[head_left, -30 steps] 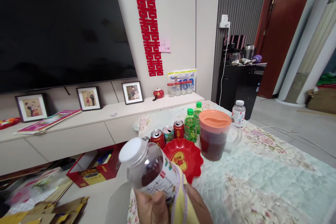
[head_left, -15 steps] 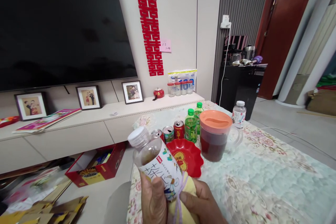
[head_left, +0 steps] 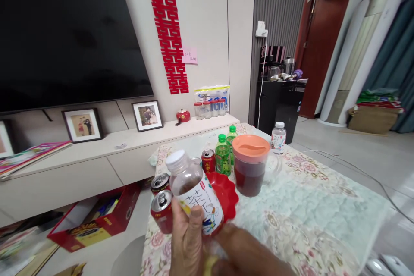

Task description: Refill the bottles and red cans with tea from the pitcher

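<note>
A clear plastic bottle [head_left: 189, 185] with a white cap and a white printed label is tilted in my left hand [head_left: 187, 237], whose thumb lies across the label. My right hand [head_left: 247, 248] is closed low beside the bottle's base and smeared by motion. A bit of yellow cloth [head_left: 210, 264] shows beneath its fingers, mostly hidden. Behind the bottle lies a red scalloped plate [head_left: 228, 194]. Close to the bottle's left side stand a red drink can [head_left: 161, 213] and a darker can [head_left: 160, 183].
Past the plate stands a pitcher [head_left: 249, 177] of dark liquid with an orange lid. Near it are another red can [head_left: 208, 161], green-capped bottles [head_left: 223, 155] and another white-capped bottle [head_left: 278, 139]. A floral cloth [head_left: 307, 211] covers the table. A red carton [head_left: 97, 220] sits on the floor left.
The yellow cloth with its purple tie has come off the bottle's lower part, and my right hand has moved down from it. The view has swung right, and the bottle is more upright.
</note>
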`<move>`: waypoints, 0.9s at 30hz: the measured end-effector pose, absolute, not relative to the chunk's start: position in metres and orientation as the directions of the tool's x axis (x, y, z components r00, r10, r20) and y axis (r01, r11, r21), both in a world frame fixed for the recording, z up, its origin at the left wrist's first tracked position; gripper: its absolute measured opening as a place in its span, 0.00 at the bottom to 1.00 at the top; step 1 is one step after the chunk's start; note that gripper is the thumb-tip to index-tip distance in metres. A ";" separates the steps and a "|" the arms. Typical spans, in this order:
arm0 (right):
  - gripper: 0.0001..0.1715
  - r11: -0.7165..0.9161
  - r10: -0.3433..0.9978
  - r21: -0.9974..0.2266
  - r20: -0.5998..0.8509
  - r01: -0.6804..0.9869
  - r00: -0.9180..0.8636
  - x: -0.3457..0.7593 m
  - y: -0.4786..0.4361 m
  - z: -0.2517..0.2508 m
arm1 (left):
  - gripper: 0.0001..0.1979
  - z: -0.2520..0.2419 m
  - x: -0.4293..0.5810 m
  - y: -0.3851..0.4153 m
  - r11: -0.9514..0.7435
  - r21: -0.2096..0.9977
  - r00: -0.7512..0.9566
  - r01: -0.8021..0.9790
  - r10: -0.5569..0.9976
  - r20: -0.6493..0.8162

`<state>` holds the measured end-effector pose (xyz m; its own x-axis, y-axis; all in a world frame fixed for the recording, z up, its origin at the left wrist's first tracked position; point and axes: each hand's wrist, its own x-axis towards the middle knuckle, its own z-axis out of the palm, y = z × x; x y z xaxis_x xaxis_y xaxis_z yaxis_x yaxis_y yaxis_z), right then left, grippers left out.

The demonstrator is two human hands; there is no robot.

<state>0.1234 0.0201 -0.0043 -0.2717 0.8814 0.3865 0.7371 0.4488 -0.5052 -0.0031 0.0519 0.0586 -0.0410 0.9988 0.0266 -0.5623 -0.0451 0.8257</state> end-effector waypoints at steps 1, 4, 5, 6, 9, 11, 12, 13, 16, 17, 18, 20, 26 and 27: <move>0.14 0.380 0.920 -0.548 0.310 0.745 -0.242 0.137 0.014 0.015 | 0.48 0.053 -0.001 0.051 -0.014 0.829 -0.008 -0.559 1.000 0.012; 0.13 0.209 0.976 -0.673 0.187 0.709 -0.110 0.166 -0.001 0.065 | 0.53 0.039 0.010 0.046 0.013 0.839 0.041 -0.543 0.999 0.010; 0.15 0.181 0.979 -0.703 0.193 0.688 -0.061 0.171 -0.004 0.075 | 0.53 0.036 0.014 0.044 0.019 0.844 0.056 -0.536 0.998 0.013; 0.15 0.185 0.975 -0.733 0.220 0.654 -0.029 0.174 -0.006 0.081 | 0.52 0.035 0.017 0.041 0.025 0.848 0.073 -0.529 0.997 0.016; 0.24 0.290 0.944 -0.791 0.329 0.539 -0.026 0.173 -0.011 0.087 | 0.49 0.031 0.026 0.034 0.070 0.855 0.168 -0.514 0.986 0.021; 0.33 0.353 0.926 -0.807 0.374 0.473 -0.053 0.170 -0.012 0.087 | 0.50 0.029 0.028 0.031 0.111 0.852 0.259 -0.511 0.965 0.030; 0.34 0.363 0.924 -0.817 0.378 0.448 -0.060 0.168 -0.012 0.088 | 0.51 0.028 0.029 0.030 0.119 0.854 0.292 -0.506 0.956 0.040; 0.34 0.363 0.925 -0.828 0.375 0.427 -0.060 0.168 -0.012 0.088 | 0.51 0.026 0.029 0.029 0.113 0.861 0.312 -0.496 0.949 0.055; 0.32 0.322 0.941 -0.867 0.338 0.381 -0.025 0.166 -0.009 0.088 | 0.47 0.020 0.029 0.027 0.035 0.906 0.305 -0.422 0.946 0.106; 0.30 0.305 0.945 -0.876 0.327 0.374 -0.004 0.166 -0.008 0.089 | 0.45 0.017 0.029 0.027 0.008 0.920 0.297 -0.391 0.948 0.118; 0.29 0.288 0.948 -0.882 0.317 0.373 0.019 0.165 -0.008 0.090 | 0.44 0.014 0.030 0.027 -0.016 0.932 0.292 -0.363 0.948 0.130; 0.26 0.265 0.948 -0.883 0.311 0.388 0.062 0.165 -0.010 0.093 | 0.44 0.008 0.030 0.028 -0.062 0.947 0.296 -0.314 0.942 0.160; 0.26 0.262 0.873 -0.828 0.422 0.496 0.244 0.196 -0.041 0.103 | 0.38 -0.016 0.022 0.038 -0.260 0.964 0.335 -0.060 0.904 0.265; 0.26 0.223 0.842 -0.836 0.425 0.502 0.333 0.208 -0.046 0.102 | 0.35 -0.020 0.021 0.040 -0.267 0.963 0.348 -0.027 0.901 0.259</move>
<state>0.2082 -0.0456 0.1023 0.3329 0.8419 0.4246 0.5017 0.2232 -0.8358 0.0206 0.0397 -0.0200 0.3480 0.9009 0.2592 -0.0269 -0.2668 0.9634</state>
